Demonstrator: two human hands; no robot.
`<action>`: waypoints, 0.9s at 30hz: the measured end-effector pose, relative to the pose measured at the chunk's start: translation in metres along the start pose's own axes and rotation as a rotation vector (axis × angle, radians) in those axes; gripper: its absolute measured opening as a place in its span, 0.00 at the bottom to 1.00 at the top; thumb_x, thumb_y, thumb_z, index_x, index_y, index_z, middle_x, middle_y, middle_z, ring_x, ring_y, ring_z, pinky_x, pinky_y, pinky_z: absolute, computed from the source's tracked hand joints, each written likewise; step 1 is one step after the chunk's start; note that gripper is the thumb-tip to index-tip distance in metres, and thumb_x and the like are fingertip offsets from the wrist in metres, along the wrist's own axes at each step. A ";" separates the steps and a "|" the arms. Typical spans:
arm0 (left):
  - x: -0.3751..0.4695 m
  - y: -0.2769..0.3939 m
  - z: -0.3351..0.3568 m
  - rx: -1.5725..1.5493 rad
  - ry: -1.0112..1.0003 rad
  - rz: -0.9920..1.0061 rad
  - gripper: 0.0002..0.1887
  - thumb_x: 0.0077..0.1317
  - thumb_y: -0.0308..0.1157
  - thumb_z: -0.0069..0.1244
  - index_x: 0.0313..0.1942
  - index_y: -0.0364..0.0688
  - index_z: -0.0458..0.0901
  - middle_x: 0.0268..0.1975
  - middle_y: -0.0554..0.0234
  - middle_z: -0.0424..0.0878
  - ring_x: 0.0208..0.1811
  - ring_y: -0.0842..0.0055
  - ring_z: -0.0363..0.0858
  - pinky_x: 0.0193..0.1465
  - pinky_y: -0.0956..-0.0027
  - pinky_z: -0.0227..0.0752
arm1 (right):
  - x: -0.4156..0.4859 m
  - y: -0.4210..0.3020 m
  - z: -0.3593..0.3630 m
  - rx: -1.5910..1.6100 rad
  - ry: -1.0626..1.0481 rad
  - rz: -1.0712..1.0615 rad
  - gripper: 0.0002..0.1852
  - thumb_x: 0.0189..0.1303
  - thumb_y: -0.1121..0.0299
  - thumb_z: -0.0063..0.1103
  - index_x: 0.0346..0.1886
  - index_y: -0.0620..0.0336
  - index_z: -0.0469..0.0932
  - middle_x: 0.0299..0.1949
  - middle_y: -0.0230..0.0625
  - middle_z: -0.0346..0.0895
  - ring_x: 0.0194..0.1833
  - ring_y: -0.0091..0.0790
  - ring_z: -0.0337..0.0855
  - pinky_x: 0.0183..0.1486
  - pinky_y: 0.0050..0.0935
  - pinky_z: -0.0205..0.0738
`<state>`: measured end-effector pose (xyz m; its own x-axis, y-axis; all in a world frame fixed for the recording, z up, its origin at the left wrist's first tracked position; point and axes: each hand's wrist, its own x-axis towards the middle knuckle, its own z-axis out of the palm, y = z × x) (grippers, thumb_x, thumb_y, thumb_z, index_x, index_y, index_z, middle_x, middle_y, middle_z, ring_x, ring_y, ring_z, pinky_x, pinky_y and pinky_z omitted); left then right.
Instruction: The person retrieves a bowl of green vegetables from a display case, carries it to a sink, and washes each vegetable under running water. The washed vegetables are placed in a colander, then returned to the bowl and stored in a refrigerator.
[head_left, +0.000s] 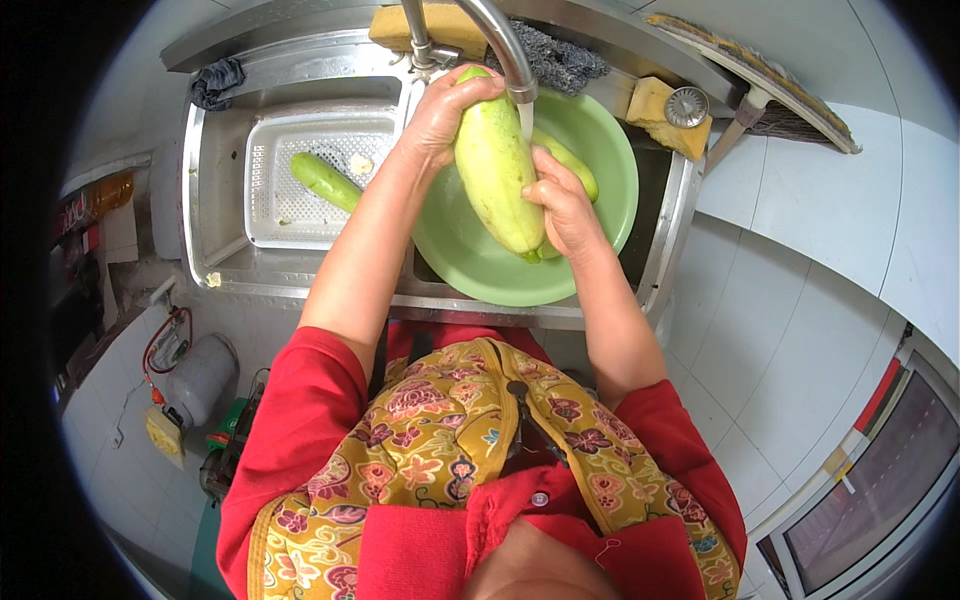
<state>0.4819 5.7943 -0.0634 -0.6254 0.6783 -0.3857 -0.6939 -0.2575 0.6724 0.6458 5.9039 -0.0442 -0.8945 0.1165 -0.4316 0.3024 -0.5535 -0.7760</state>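
Observation:
A large pale green squash (495, 172) is held up between both hands, over a green plastic basin (465, 262). My left hand (450, 109) grips its upper end. Around its lower right side curl the fingers of my right hand (566, 202). Water runs from the metal faucet (523, 90) beside the squash's right flank. Another green squash (574, 165) lies in the basin, partly hidden behind the held one and my right hand. In the left sink bowl, a slim green squash (322, 180) rests in a white perforated basket (262, 217), its lower end covered by my left forearm.
Yellow sponges (386, 28) sit behind the faucet, near a dark grey cloth (551, 56). A sink strainer (686, 107) lies on another sponge (649, 101) at the right corner. A broom head (757, 75) leans beyond it. A dark rag (217, 84) hangs at the left rim.

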 end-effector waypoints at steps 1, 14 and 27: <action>0.000 0.000 -0.001 0.000 0.001 0.003 0.10 0.60 0.28 0.58 0.41 0.37 0.81 0.35 0.63 0.83 0.33 0.77 0.81 0.40 0.72 0.78 | 0.000 0.000 0.000 -0.014 0.017 0.015 0.31 0.57 0.73 0.54 0.67 0.71 0.65 0.59 0.40 0.73 0.58 0.30 0.73 0.63 0.29 0.65; -0.006 0.002 0.004 0.188 -0.072 0.022 0.14 0.59 0.26 0.54 0.46 0.35 0.77 0.41 0.53 0.85 0.43 0.69 0.85 0.51 0.65 0.80 | 0.014 -0.010 0.016 0.115 0.154 -0.025 0.25 0.60 0.70 0.55 0.60 0.71 0.72 0.51 0.39 0.77 0.51 0.31 0.78 0.57 0.29 0.70; -0.016 0.011 0.008 0.053 -0.070 -0.010 0.11 0.58 0.28 0.59 0.41 0.37 0.80 0.37 0.62 0.84 0.36 0.78 0.82 0.44 0.72 0.78 | 0.011 -0.004 0.014 0.118 0.181 0.006 0.21 0.57 0.71 0.54 0.54 0.71 0.76 0.48 0.39 0.78 0.50 0.31 0.76 0.57 0.29 0.69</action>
<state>0.4876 5.7858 -0.0451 -0.5908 0.7275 -0.3489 -0.6790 -0.2147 0.7021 0.6302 5.8955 -0.0390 -0.8157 0.2535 -0.5200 0.2573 -0.6460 -0.7186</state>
